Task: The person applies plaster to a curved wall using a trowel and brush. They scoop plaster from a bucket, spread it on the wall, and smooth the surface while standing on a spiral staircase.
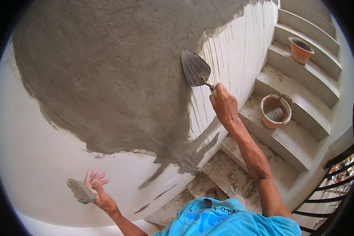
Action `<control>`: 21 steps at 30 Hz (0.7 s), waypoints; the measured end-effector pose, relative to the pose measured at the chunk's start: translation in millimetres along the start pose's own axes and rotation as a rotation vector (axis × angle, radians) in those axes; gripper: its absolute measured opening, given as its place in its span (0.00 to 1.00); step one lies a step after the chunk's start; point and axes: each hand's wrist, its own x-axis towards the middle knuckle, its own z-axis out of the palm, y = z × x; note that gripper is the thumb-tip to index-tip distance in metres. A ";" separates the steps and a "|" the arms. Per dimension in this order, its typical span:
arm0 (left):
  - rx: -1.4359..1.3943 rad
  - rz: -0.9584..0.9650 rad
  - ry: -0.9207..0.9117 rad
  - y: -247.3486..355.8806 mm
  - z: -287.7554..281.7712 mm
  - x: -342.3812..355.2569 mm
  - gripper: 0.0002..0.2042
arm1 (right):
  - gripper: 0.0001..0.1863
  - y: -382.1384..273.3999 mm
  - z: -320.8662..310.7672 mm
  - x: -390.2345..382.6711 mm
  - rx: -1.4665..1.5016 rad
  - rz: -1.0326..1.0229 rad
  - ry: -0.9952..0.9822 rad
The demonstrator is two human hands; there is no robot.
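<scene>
My right hand (226, 104) is closed round the handle of a pointed trowel (195, 69). Its dark blade lies against or just over the edge of the wet grey mortar (118, 74) on the curved white wall (31, 129). At the lower left, my left hand (100, 192) grips a small flat piece caked with grey mortar (81, 191), a hand board by its look. Some of those fingers stick out, and the palm side of the grip is partly hidden. The board is held in front of the unplastered lower wall.
Curved concrete stairs (295, 100) climb along the right, splashed with mortar. A bucket (276, 111) with a grey cylindrical thing inside stands on one step, and another bucket (301, 50) sits higher up. Dark metal railing (322, 188) runs at the lower right.
</scene>
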 end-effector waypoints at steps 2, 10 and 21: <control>0.011 -0.013 -0.014 -5.1 -7.6 -1.3 0.28 | 0.13 -1.8 -1.2 1.1 -0.042 0.014 -0.028; -0.069 -0.006 0.009 -15.2 -12.8 -6.0 0.27 | 0.13 11.9 -11.1 -6.4 -0.093 0.067 -0.058; -0.087 0.010 0.020 -18.0 -13.5 -11.3 0.27 | 0.13 6.6 -8.7 4.9 -0.063 0.054 -0.053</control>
